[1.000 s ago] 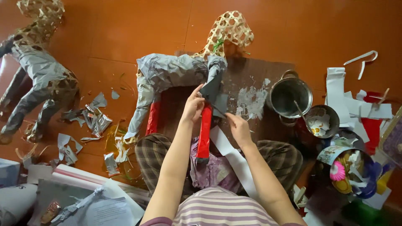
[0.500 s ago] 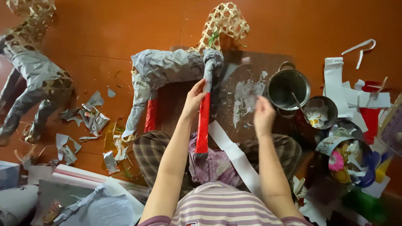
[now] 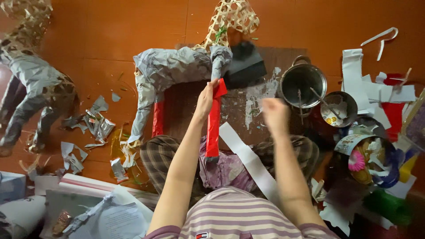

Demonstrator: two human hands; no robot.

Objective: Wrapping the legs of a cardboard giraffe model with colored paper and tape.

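Head view: left hand (image 3: 205, 99) grips the red-wrapped leg (image 3: 214, 121) – its long axis runs toward the person – while right hand (image 3: 275, 116), blurred, grip unreadable, hovers beside it, nearer the steel pot (image 3: 303, 84).

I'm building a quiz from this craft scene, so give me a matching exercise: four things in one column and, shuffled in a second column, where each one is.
Things:
1. left hand
2. right hand
3. white paper strip
4. metal pot

Places:
A. lying across the person's lap
B. standing on the floor at the right edge of the dark mat
C. gripping the red-wrapped leg of the paper-covered animal figure
D. raised over the mat, empty and blurred

Pairs: 1-C, 2-D, 3-A, 4-B
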